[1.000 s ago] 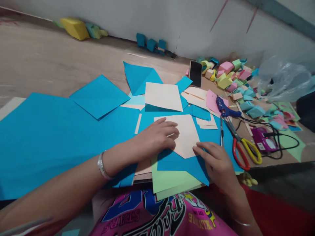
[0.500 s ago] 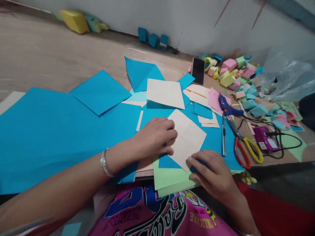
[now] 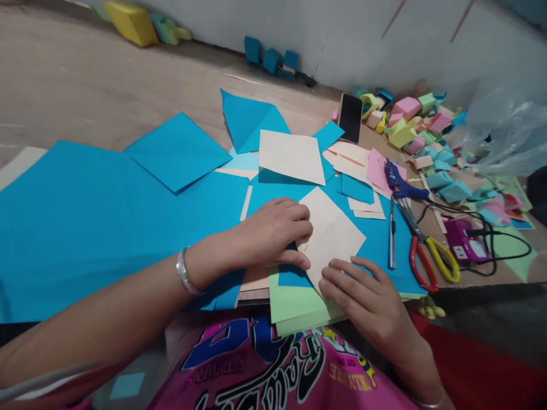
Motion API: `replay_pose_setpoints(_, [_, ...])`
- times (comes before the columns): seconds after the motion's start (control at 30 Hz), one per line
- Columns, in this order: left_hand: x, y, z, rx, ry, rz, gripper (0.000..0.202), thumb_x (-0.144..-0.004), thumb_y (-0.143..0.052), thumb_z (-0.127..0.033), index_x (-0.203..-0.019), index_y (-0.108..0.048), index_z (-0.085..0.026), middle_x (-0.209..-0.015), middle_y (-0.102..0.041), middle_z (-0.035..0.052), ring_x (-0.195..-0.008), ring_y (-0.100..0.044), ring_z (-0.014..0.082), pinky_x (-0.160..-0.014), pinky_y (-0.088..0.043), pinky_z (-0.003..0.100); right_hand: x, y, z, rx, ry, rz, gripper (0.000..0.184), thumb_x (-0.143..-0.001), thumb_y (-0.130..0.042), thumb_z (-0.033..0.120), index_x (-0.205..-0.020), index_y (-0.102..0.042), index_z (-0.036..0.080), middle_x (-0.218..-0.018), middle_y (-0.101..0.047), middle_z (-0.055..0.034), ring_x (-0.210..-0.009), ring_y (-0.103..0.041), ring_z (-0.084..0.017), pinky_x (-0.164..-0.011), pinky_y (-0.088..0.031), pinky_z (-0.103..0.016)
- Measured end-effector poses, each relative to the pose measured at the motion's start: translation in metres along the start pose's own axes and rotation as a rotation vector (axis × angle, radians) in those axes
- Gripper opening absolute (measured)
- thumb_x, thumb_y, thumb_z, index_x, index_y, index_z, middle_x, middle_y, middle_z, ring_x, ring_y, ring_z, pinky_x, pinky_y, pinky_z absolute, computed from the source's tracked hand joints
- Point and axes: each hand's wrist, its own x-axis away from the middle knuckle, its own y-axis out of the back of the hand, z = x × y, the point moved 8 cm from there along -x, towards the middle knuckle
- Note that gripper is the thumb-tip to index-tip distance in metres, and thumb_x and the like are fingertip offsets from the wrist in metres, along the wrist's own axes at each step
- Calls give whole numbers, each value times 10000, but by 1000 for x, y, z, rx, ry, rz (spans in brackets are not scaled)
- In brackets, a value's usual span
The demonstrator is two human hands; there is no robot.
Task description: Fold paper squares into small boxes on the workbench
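A cream square of paper (image 3: 335,230) lies turned like a diamond on blue sheets in front of me. My left hand (image 3: 276,233) rests on its left corner with the fingers curled and pressing down. My right hand (image 3: 363,299) lies flat over its lower corner, fingers spread. Under them are a blue sheet (image 3: 376,242) and a light green sheet (image 3: 294,304).
Large blue sheets (image 3: 85,222) cover the left. Another cream square (image 3: 293,156) lies farther back. To the right are a craft knife (image 3: 392,233), red-and-yellow scissors (image 3: 427,256), a blue glue gun (image 3: 399,182), a purple device with cables (image 3: 465,245), a phone (image 3: 350,118), folded paper boxes (image 3: 419,131) and a plastic bag (image 3: 504,136).
The cream square has been turned from lying square to sitting as a diamond. My right hand slid from its right edge to its lower corner; my left hand stayed on its left side.
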Motion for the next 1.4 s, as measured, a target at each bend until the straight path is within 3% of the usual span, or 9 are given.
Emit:
replay_pose_setpoints(0.1, [1, 0, -2, -14, -10, -8, 456, -778, -615, -637, -911, -590, -201, -1018, -584, 71, -973, -507, 244, -884, -341, 365, -2, -1, 4, -2, 27, 8, 309, -945, -455, 86, -1192, -630, 143, -1180, -692, -93, -1192, -580, -230, -1021, -443, -493])
replay_pose_setpoints(0.3, [4, 3, -2, 8, -3, 15, 422, -750, -699, -560, -935, -583, -199, -1063, -574, 74, -1003, -505, 252, -898, -342, 371, -3, -6, 5, -34, 55, -6, 264, -905, -559, 114, -1157, -632, 142, -1169, -690, -98, -1165, -582, -231, -1011, -452, -487])
replay_pose_setpoints(0.53, [3, 2, -2, 12, -6, 12, 392, -823, -613, -566, -939, -597, -193, -1042, -577, 83, -983, -503, 240, -881, -355, 348, -3, -6, 2, -40, 36, -7, 429, -875, -628, 169, -1291, -537, 112, -1233, -640, -145, -1234, -516, -266, -983, -464, -486])
replay_pose_setpoints(0.8, [3, 5, -4, 37, 5, 31, 327, -870, -584, -507, -927, -595, -185, -1036, -579, 83, -1004, -502, 238, -915, -353, 349, 0, -6, -3, -82, 0, -2, 298, -847, -638, 134, -1143, -607, 120, -1223, -632, -159, -1187, -548, -289, -943, -480, -486])
replay_pose_setpoints(0.9, [4, 6, -4, 46, -2, 44, 326, -882, -569, -499, -926, -594, -178, -1037, -582, 87, -1010, -499, 240, -908, -355, 346, 0, -2, -3, -118, -12, -65, 300, -832, -631, 77, -1128, -603, 116, -1181, -649, -159, -1149, -566, -283, -923, -486, -472])
replay_pose_setpoints(1.03, [4, 6, -5, 78, 0, 52, 341, -870, -572, -518, -906, -603, -181, -1033, -582, 87, -993, -499, 241, -891, -355, 353, -1, 2, -17, -215, -161, -151, 207, -851, -597, 48, -1032, -615, 148, -1045, -674, -109, -997, -604, -208, -823, -502, -358])
replay_pose_setpoints(1.13, [1, 3, -3, 64, 40, 37, 222, -917, -534, -384, -845, -611, -189, -988, -581, 73, -945, -508, 222, -859, -350, 351, -4, -4, -32, -257, -304, -143, 80, -899, -562, 107, -935, -594, 170, -909, -654, -66, -876, -597, -164, -760, -481, -300])
replay_pose_setpoints(1.23, [1, 2, -3, 27, 68, -8, 96, -866, -593, -280, -826, -593, -192, -989, -574, 63, -934, -502, 217, -862, -339, 362, -10, -10, -43, -247, -408, -141, 74, -925, -521, 143, -867, -551, 176, -844, -595, -58, -831, -562, -167, -727, -456, -299])
replay_pose_setpoints(1.4, [3, 0, -5, 24, 82, 2, 133, -823, -653, -299, -864, -581, -195, -1035, -564, 64, -1003, -490, 238, -971, -310, 420, -22, -16, -50, -144, -478, -132, 125, -936, -505, 204, -816, -528, 178, -875, -545, -78, -859, -528, -200, -750, -445, -341])
